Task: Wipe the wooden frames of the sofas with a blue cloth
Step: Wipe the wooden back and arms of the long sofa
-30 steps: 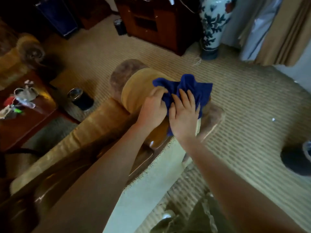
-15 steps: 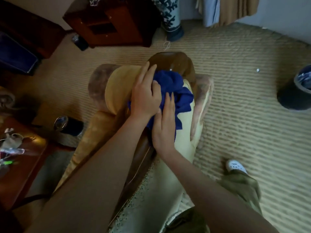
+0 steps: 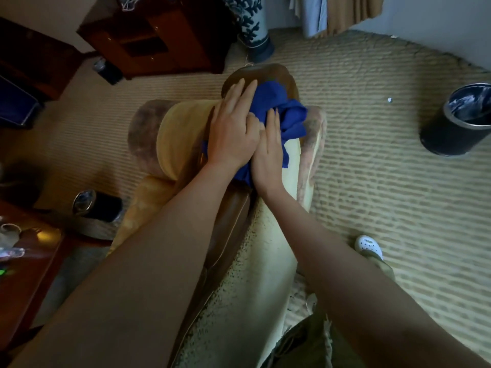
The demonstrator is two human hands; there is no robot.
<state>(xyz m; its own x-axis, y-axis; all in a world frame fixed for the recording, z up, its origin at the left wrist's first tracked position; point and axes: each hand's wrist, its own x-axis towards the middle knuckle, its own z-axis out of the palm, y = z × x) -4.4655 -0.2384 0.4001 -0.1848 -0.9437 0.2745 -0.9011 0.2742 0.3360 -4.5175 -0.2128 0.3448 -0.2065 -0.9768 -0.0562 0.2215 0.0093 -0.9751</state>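
Cloth: blue cloth (image 3: 281,112) bunched on the rounded end of the sofa's wooden frame (image 3: 265,73), spilling toward the pale side panel.
Left hand (image 3: 233,134): flat, fingers straight, pressing the cloth's near-left part against the frame; fingertips reach the dark wood.
Right hand (image 3: 268,150): fingers straight, laid on the cloth just beside the left hand, touching it.
Sofa (image 3: 180,134): yellow rolled arm cushion left of the frame, brown wood rail running back under the left forearm.
Floor: striped beige carpet (image 3: 372,181); black bin (image 3: 457,123) well apart on the right, 1 more bin (image 3: 95,205) at left.
Surface (image 3: 32,261): red-brown, lower left, small blurred items on it.
Back: dark cabinet (image 3: 154,35), blue-and-white vase (image 3: 252,25).
Foot: white shoe (image 3: 369,245) on the carpet.
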